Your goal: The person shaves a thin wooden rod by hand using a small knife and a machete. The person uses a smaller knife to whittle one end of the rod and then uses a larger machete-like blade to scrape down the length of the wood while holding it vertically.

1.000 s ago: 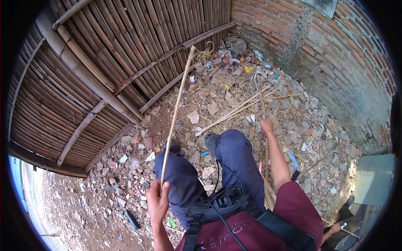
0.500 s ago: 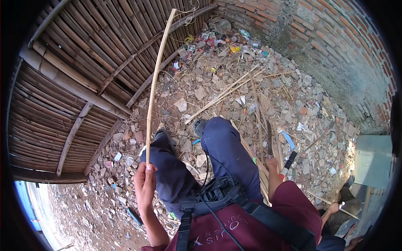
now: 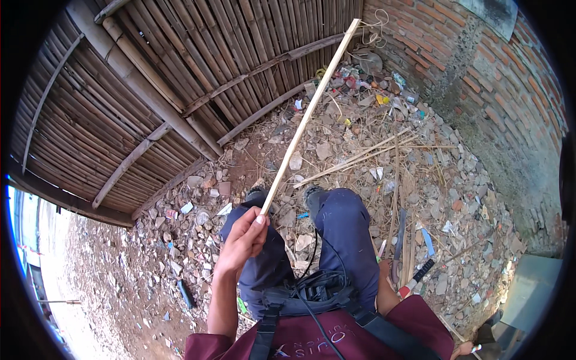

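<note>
My left hand (image 3: 245,240) is closed round the lower end of a long, pale bamboo strip (image 3: 307,123). The strip slants up and away to the right, with thin curled fibres (image 3: 377,27) at its far tip. Low beside my right thigh, my right hand (image 3: 385,277) is partly hidden by the leg, and its fingers do not show clearly. Close to it a machete (image 3: 399,240) with a dark blade lies on the ground. A small narrow blade with a bit of green (image 3: 380,252) shows at the knee's edge; whether the hand touches it is unclear.
A tool with a black handle (image 3: 423,270) and red part lies right of my thigh. More bamboo strips (image 3: 360,159) lie on the rubble ahead. A bamboo wall (image 3: 156,90) stands left, a brick wall (image 3: 510,108) right. Another person's hand (image 3: 462,349) shows at lower right.
My left hand has moved right and the strip now leans right. My right hand has left the machete, which lies on the ground, and moved down beside my thigh. The view has shifted left.
</note>
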### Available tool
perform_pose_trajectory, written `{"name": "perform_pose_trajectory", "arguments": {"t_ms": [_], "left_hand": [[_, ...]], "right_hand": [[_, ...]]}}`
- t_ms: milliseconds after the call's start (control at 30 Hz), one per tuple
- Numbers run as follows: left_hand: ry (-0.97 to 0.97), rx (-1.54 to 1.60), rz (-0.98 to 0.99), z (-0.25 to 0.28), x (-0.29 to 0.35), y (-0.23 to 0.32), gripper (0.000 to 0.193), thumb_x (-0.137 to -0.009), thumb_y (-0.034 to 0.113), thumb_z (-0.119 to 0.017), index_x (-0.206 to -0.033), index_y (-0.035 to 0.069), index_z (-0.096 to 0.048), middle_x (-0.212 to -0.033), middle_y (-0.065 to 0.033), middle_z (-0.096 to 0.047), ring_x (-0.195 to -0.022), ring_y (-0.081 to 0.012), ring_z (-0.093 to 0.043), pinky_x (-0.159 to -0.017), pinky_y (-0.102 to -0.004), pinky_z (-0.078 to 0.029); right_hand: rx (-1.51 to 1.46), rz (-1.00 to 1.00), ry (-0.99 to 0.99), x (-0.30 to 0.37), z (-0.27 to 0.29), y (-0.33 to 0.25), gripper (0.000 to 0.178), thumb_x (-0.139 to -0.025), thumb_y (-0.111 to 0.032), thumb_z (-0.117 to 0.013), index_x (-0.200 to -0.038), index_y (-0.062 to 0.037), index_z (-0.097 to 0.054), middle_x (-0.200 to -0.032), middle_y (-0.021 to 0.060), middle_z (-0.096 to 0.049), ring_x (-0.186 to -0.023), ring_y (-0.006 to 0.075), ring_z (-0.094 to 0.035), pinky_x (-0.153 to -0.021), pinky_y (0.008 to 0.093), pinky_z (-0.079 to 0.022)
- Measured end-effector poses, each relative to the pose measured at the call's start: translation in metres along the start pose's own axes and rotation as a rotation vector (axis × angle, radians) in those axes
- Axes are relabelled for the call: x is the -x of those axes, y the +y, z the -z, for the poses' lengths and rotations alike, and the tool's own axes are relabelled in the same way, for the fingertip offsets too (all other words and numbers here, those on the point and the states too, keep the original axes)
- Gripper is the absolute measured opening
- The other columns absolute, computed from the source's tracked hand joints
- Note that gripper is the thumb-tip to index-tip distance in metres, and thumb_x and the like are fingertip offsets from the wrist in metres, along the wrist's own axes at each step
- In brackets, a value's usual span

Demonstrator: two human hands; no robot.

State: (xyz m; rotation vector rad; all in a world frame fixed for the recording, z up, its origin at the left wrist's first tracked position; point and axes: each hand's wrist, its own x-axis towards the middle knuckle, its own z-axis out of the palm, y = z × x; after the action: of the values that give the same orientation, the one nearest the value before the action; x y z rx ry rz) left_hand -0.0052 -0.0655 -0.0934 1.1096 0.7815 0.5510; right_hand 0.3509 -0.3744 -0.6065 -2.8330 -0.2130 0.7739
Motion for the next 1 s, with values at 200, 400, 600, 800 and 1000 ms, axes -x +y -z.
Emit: {"name": "perform_pose_trajectory", "arguments": {"t_ms": [200, 400, 600, 800, 1000], "left_hand": [[0.034, -0.019, -0.044, 0.001, -0.002, -0.002, 0.024, -0.117, 0.032, -0.049, -0.110, 0.010, -0.054, -0.067, 0.0082, -0.034, -0.050, -0.0028, -0.026, -0.043, -0.0233, -0.021], [0.120, -0.002, -0.084, 0.013, 0.003, 0.000, 0.020, -0.117, 0.027, -0.050, -0.112, 0.008, -0.054, -0.068, 0.0081, -0.036, -0.049, -0.0017, -0.025, -0.044, -0.0226, -0.019], [0.206, 0.030, -0.091, 0.032, 0.012, 0.005, 0.020, -0.117, 0.030, -0.052, -0.110, 0.010, -0.053, -0.068, 0.0087, -0.034, -0.049, -0.0012, -0.023, -0.044, -0.0223, -0.018], [0.256, 0.065, -0.122, 0.049, 0.017, 0.003, 0.019, -0.116, 0.030, -0.053, -0.111, 0.011, -0.055, -0.068, 0.0091, -0.034, -0.048, -0.0006, -0.023, -0.043, -0.0217, -0.017], [0.301, 0.065, -0.159, 0.057, 0.024, 0.000, 0.020, -0.116, 0.031, -0.053, -0.111, 0.012, -0.056, -0.067, 0.0094, -0.033, -0.048, -0.0003, -0.023, -0.042, -0.0213, -0.017]], "right_hand": [[0.131, 0.067, -0.064, 0.014, 0.011, -0.017, 0.060, -0.086, -0.034, -0.080, -0.131, 0.0021, -0.062, -0.121, 0.0275, -0.072, -0.112, 0.0413, -0.072, -0.097, 0.0491, -0.058], [0.142, 0.090, -0.106, 0.017, 0.023, -0.005, 0.048, -0.089, -0.031, -0.077, -0.122, 0.0014, -0.067, -0.112, 0.0258, -0.075, -0.103, 0.0394, -0.075, -0.091, 0.0480, -0.060], [-0.317, 0.009, -0.244, -0.005, 0.070, 0.010, 0.034, -0.094, -0.027, -0.072, -0.116, 0.0001, -0.071, -0.104, 0.0225, -0.077, -0.094, 0.0353, -0.077, -0.083, 0.0458, -0.062], [-1.316, 0.012, -0.261, 0.010, 0.133, -0.052, 0.027, -0.108, -0.018, -0.053, -0.127, -0.0045, -0.066, -0.104, 0.0108, -0.073, -0.086, 0.0207, -0.073, -0.073, 0.0332, -0.058], [-1.222, 0.529, -0.293, 0.076, 0.287, -0.183, 0.036, -0.109, -0.019, -0.055, -0.140, -0.0027, -0.065, -0.096, 0.0076, -0.070, -0.075, 0.0137, -0.064, -0.069, 0.0296, -0.052]]}}
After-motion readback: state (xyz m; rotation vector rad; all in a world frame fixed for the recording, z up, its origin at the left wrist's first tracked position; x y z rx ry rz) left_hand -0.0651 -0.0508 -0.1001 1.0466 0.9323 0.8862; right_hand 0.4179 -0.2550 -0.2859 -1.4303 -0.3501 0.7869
